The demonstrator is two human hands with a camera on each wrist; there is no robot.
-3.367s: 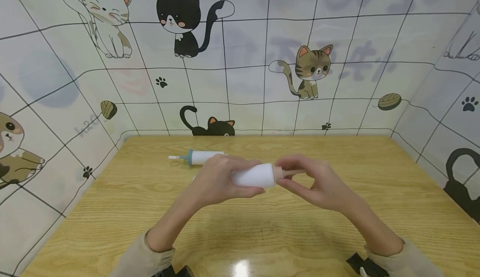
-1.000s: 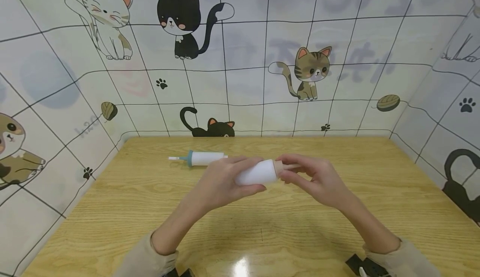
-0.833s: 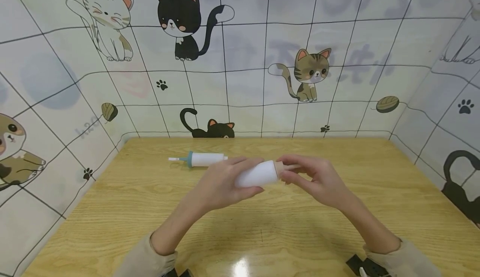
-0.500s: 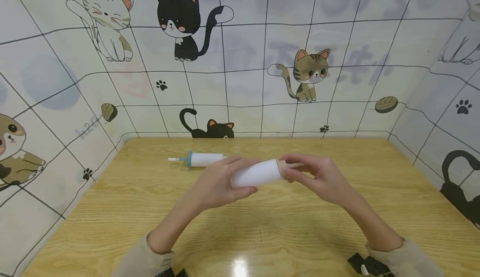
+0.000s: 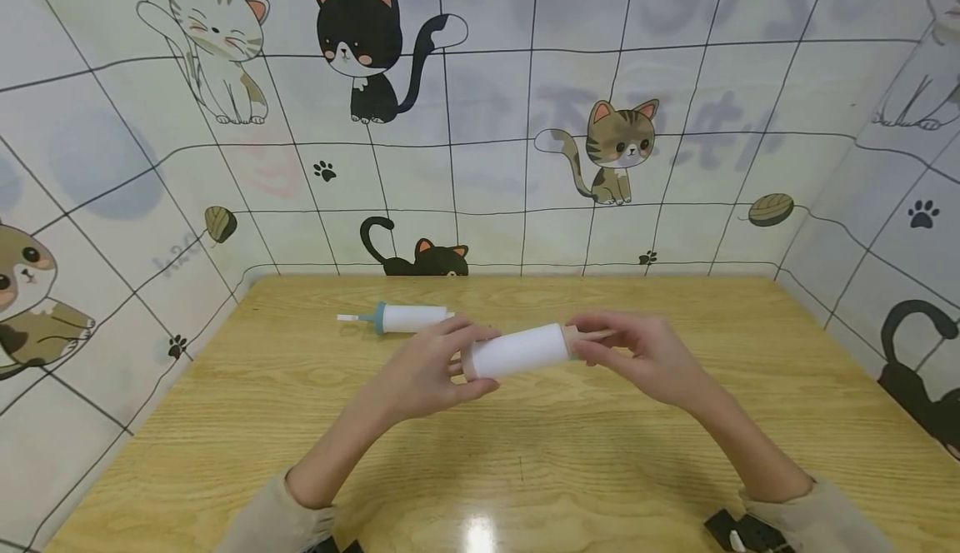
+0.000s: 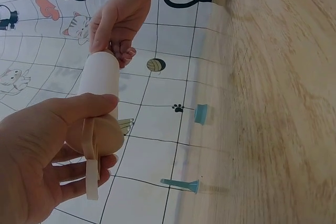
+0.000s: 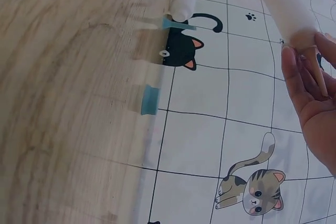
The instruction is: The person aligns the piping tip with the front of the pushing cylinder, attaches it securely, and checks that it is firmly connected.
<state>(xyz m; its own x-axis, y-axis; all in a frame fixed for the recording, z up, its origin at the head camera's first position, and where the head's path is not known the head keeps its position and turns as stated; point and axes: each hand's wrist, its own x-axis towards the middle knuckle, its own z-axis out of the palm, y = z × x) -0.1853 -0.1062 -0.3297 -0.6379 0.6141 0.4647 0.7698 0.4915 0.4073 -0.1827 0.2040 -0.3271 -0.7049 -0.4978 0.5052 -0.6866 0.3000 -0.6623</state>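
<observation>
A white cylinder (image 5: 521, 351) with beige end caps and slim beige stems is held up between both hands, tilted slightly up to the right. My left hand (image 5: 431, 370) grips its left end. In the left wrist view, the thumb lies over the beige cap (image 6: 100, 136) and the fingers pass behind a thin strip. My right hand (image 5: 637, 353) pinches the other end by the beige stem (image 7: 316, 72). Behind the left hand lies a similar white cylinder with a teal collar (image 5: 380, 318) and a white-tipped stem, its right end partly hidden.
Loose teal pieces lie near the table's back edge in the wrist views: a short spool-like one (image 6: 200, 114) and a stemmed one (image 6: 181, 184). The head view hides most of them behind the hands. A cat-print sheet (image 5: 495, 170) encloses the wooden table (image 5: 517, 470).
My left hand has slid back towards the left end of the white cylinder, uncovering more of it. The cylinder and right hand have shifted slightly right.
</observation>
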